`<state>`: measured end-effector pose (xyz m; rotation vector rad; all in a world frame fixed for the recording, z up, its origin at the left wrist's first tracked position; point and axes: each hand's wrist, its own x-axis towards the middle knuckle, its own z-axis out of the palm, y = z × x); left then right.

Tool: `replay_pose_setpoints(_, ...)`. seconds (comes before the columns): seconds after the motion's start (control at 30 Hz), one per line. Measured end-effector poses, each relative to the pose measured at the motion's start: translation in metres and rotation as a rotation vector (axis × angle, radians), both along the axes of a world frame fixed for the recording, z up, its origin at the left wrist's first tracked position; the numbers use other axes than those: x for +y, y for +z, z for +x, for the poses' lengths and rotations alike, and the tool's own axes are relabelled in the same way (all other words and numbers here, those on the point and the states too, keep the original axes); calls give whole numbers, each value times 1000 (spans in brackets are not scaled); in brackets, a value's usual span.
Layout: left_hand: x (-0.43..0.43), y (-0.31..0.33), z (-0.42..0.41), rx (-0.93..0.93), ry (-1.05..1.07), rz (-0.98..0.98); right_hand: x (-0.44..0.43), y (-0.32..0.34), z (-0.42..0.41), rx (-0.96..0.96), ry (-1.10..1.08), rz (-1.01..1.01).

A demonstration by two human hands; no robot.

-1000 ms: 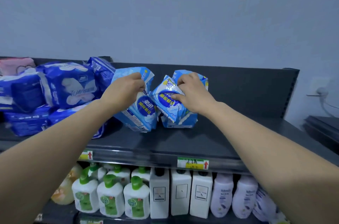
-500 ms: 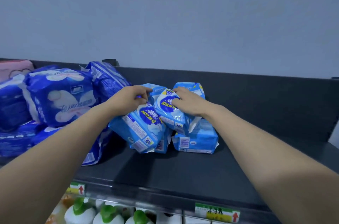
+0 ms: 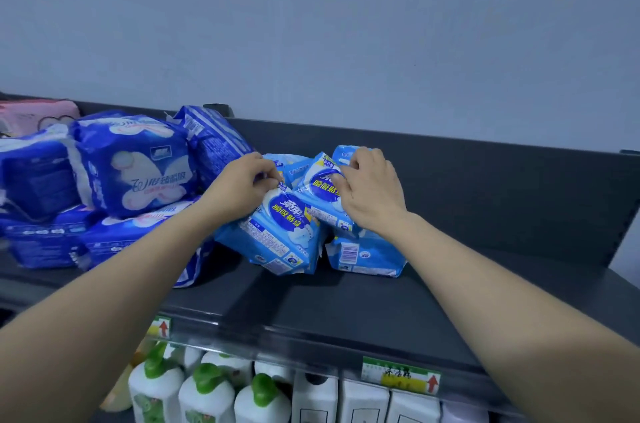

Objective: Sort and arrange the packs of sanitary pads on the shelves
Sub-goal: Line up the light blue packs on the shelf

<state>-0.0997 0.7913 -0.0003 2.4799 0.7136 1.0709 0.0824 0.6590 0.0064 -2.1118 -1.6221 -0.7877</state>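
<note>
1. Head view: looking down along two bare forearms onto a dark top shelf with a low back panel, set against a grey-blue wall.
2. Pinching the upper corner of the front light-blue pack with the left hand, fingers curled and thumb closed against them on the wrapper.
3. Holding that pack tilted, lower edge down on the shelf near the middle, printed face turned up.
4. Gripping the top of a second light-blue pack with the right hand, fingers bent over the upper edge.
5. Leaning this second pack against the first, just above a third light-blue pack lying flat on the shelf, barcode side to the front.
6. Behind the hands, parts of further light-blue packs, mostly hidden; cannot tell how many.
7. Left of the hands, an uneven heap of dark-blue packs on the same shelf, with one dark-blue pack standing on edge just beside the left hand.
8. At the far left, behind the heap, a pink pack, partly cut off by the frame.
9. Along the shelf's front edge, price labels with red arrows.
10. Underneath, on the lower shelf, white bottles with green caps and, to their right, square white bottles.
</note>
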Motion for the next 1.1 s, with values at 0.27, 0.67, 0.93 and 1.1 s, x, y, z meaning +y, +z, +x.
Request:
replay_pose_setpoints(0.27, -9, -35, -29, 96, -16, -257, -40, 1, -5, 428, 19, -380)
replay_pose_setpoints(0.67, -38, -32, -14, 260, 151, -135, -70, -5, -13, 498, -157, -557)
replay_pose_setpoints(0.93, -32, -28, -28, 458, -57, -278, -59, 7, -33, 237, -444, -624)
replay_pose_setpoints(1.1, -24, -32, -25, 470, -17, -304, -48, -22, -43, 198, -439, -438)
